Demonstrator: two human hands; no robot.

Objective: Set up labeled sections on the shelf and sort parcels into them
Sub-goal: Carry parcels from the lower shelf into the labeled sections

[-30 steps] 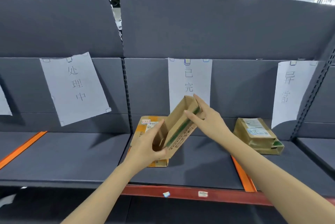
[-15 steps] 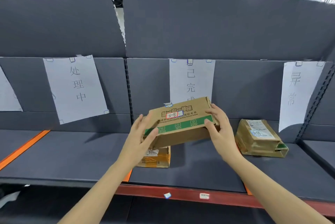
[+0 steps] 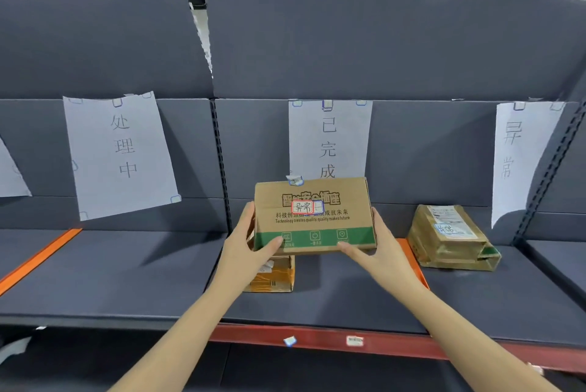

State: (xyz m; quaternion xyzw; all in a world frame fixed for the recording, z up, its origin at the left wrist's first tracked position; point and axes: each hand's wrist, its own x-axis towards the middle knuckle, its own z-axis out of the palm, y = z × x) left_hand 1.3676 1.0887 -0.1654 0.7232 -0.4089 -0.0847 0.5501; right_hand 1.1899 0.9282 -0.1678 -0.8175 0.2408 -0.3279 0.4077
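The cardboard box point(image 3: 314, 215) is held upright in the air between both hands, printed face toward the camera. The left hand point(image 3: 244, 246) grips its left edge, with the thumb laid on the green band. The right hand point(image 3: 377, 246) grips the right edge in the same way. The box is clear of the shelf point(image 3: 126, 271) and does not rest on it.

At the middle of the held face, a small red-bordered sticker point(image 3: 302, 207) reads 异常. Directly behind the grip hangs the 已完成 sign point(image 3: 329, 141), which the sticker does not match. If the box were lowered straight down, it would be sorted wrongly. Just beneath the left hand lies an orange-taped parcel point(image 3: 272, 274), partly hidden by that hand. It could be struck or covered on such a descent.

To the right of the grip, past the orange divider strip point(image 3: 412, 252) by the right wrist, a brown parcel point(image 3: 450, 238) lies beside the 异常 sign point(image 3: 520, 150). That section is judged the proper destination. On the carry to the right, the box could be knocked against that parcel. It could also be set astride the strip, so that it lies in neither section. Only 2 edges are grasped, so a slip is possible if 1 hand is released early.
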